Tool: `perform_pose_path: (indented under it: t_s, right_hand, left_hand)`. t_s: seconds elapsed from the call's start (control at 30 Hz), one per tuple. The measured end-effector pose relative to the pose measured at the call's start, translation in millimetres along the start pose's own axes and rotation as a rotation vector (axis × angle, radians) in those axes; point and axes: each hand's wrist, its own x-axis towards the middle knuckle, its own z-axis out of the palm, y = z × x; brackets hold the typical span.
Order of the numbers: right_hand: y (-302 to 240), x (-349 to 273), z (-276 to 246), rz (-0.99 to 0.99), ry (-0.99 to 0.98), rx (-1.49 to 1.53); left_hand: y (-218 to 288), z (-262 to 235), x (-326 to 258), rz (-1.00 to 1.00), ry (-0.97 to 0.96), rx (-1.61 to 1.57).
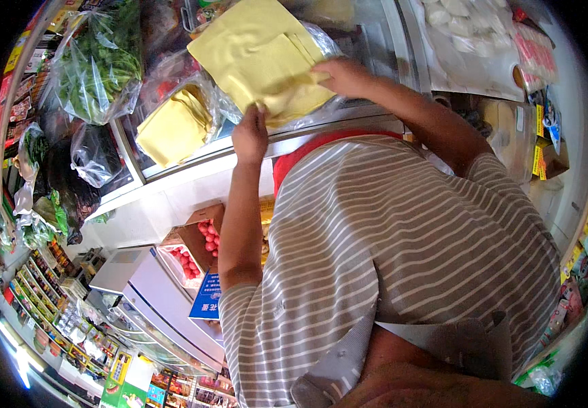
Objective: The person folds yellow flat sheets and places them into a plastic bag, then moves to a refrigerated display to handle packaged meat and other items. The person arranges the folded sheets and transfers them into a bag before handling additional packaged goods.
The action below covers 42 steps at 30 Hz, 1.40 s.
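Observation:
A stack of thin, floppy yellow sheets (246, 51), which look like bean curd sheets, lies on clear plastic film on the counter in front of me. My left hand (250, 134) is closed at the stack's near edge, thumb and fingers pinching a sheet there. At the right edge, my right hand (345, 76) grips a sheet's corner between thumb and fingers. The top sheet is partly folded and wrinkled between the hands. Left of these, a smaller folded pile of yellow sheets (175, 129) rests in an open plastic bag.
A clear bag of leafy greens (96, 68) lies at the far left, above a knotted plastic bag (95, 156). White packages (460, 20) sit on the right. Below the counter's metal edge (198, 153) are boxes of red round items (188, 262) and a white refrigerated case (164, 306).

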Motion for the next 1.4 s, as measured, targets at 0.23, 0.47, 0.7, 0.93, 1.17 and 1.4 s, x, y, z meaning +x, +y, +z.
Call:
perform_pose_path:
  t_s: [0.23, 0.47, 0.7, 0.93, 1.17, 1.4]
  right_hand:
    - [-51.7, 59.6, -29.1, 0.256, 0.203, 0.105]
    - [2.7, 18.7, 10.1, -0.331, 0.126, -0.301]
    - [-96.2, 65.3, -24.1, -0.374, 0.161, -0.19]
    - [-173.2, 166.9, 48.5, -0.395, 0.112, 0.285]
    - [-69.0, 70.4, 5.4, -0.353, -0.098, -0.221]
    - [9.0, -27.7, -11.9, -0.239, -0.218, -0.397]
  left_hand:
    - [-0.5, -6.4, 64.9, -0.091, 0.351, 0.006]
    - [8.0, 10.5, 21.5, 0.395, 0.169, 0.085]
    - [-29.8, -29.8, 14.8, 0.063, 0.359, -0.062]
    - [-101.0, -195.7, 19.0, -0.151, 0.461, 0.106]
    - [-45.3, -88.3, -6.6, 0.195, 0.273, -0.006]
    - [12.7, 9.1, 15.7, 0.372, -0.266, 0.137]
